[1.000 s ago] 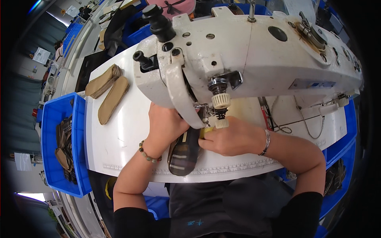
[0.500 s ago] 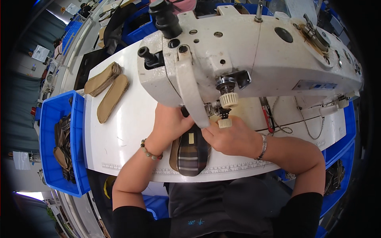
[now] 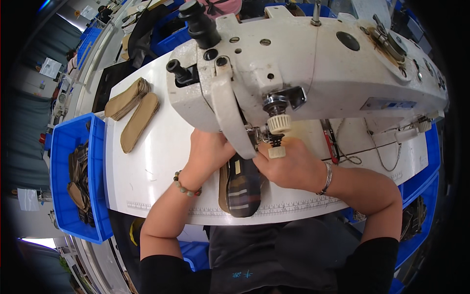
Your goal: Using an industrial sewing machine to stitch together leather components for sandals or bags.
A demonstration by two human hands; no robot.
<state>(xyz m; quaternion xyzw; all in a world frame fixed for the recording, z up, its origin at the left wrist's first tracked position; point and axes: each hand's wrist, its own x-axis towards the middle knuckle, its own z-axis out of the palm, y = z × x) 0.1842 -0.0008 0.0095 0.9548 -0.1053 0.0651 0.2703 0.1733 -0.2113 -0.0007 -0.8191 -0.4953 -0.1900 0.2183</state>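
Note:
A slipper (image 3: 244, 194) with a dark plaid fabric top and a tan sole lies under the head of a white sewing machine (image 3: 289, 63), its rounded end toward me. My left hand (image 3: 209, 153) grips the slipper's left edge close to the needle area, fingers bent and partly behind the machine. On the other side, my right hand (image 3: 292, 166) has its fingers curled on the slipper's right edge. The machine's curved white guard and thread tension knobs (image 3: 279, 124) cover the needle and some fingertips.
Tan insoles, a stack (image 3: 128, 98) and another beside it (image 3: 140, 122), lie at the table's left. A blue bin (image 3: 104, 196) of plaid pieces stands left. Red-handled snips (image 3: 333, 149) and a cord lie beneath the machine arm. A printed ruler (image 3: 293, 208) runs along the front edge.
The slipper has turned slightly, its near end shifting right, and more of the tan sole shows on its left. Both hands have stayed on it and moved only a little.

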